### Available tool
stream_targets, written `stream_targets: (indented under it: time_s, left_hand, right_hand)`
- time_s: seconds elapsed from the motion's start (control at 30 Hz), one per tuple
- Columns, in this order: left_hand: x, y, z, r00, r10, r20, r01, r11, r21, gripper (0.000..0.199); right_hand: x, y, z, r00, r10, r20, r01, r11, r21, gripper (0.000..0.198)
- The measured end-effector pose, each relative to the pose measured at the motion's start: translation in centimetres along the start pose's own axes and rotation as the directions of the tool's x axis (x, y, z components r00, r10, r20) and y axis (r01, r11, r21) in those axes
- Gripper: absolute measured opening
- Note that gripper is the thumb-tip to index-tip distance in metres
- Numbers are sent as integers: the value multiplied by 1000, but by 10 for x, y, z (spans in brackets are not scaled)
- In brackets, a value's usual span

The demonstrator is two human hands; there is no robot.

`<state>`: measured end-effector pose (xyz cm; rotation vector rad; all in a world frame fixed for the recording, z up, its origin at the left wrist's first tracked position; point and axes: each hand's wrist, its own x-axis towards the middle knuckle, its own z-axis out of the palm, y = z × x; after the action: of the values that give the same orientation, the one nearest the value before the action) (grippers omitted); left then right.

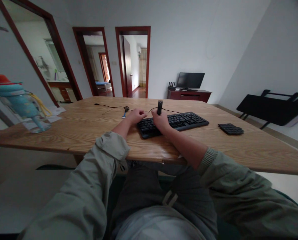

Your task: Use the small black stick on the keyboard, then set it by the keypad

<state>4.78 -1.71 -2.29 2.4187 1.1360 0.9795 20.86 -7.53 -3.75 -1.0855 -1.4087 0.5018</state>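
Note:
A black keyboard (189,120) lies slightly askew on the wooden table in front of me. My right hand (162,122) is over its left half, fingers wrapped round a black stick-like handle (160,107) that points up; the tool's lower end is hidden by the hand. At the keyboard's upper left corner is my left hand (136,116), with curled fingers pressed together. Whether it holds anything cannot be made out. A thin black cable (111,106) with a bundled knot and a blue-ended plug (124,115) lies just beyond the left hand.
Black keycap-like pieces (231,129) lie together right of the keyboard. A blue bottle with a red top (20,100) stands at the table's left end, near white papers (57,110). The wooden table (88,130) has its near edge close to my lap.

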Motion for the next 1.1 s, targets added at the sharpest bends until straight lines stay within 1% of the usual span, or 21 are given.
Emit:
stream_targets:
  time_s: [0.13, 0.3, 0.43, 0.57, 0.67, 0.7, 0.77, 0.83, 0.9, 0.97, 1.1]
  left_hand:
    - [0, -1, 2, 1000, -4, 9, 4, 999, 32, 27]
    - [0, -2, 3, 1000, -2, 12, 2, 1000, 15, 26]
    - [0, 2, 3, 1000, -17, 12, 17, 1000, 20, 26]
    - [0, 9, 2, 999, -31, 36, 30, 999, 40, 26]
    - [0, 8, 2, 999, -25, 48, 23, 999, 42, 22]
    - [0, 7, 1, 999, -22, 46, 20, 999, 41, 21]
    - [0, 5, 1, 999, -21, 41, 19, 999, 44, 22]
    - [-1, 3, 1, 999, -31, 38, 29, 998, 48, 24]
    - [-1, 2, 0, 998, -42, 38, 40, 998, 44, 25]
    - [-1, 1, 0, 998, -46, 34, 45, 999, 29, 25]
    - [-1, -2, 0, 998, -49, 28, 48, 999, 15, 26]
  right_hand:
    - [-2, -8, 1, 996, -57, 67, 65, 991, -115, 31]
    - [-4, -14, -1, 996, -30, 79, 39, 993, -112, 32]
    - [-6, -16, -4, 994, -47, 95, 59, 991, -123, 30]
    - [-6, -18, -2, 985, -86, 148, 108, 983, -149, 29]
    - [-6, -17, 0, 973, -129, 193, 154, 981, -120, 28]
    - [-4, -17, 0, 975, -123, 185, 144, 984, -103, 29]
    - [-1, -15, -3, 989, -59, 135, 65, 997, -44, 32]
    - [4, -14, -9, 997, 45, 66, -50, 996, 75, 33]
    - [9, -12, -17, 990, 142, 19, -143, 965, 220, 33]
    - [14, -11, -27, 981, 194, 17, -189, 926, 328, 35]
    - [20, -9, -43, 974, 218, 65, -222, 854, 470, 41]
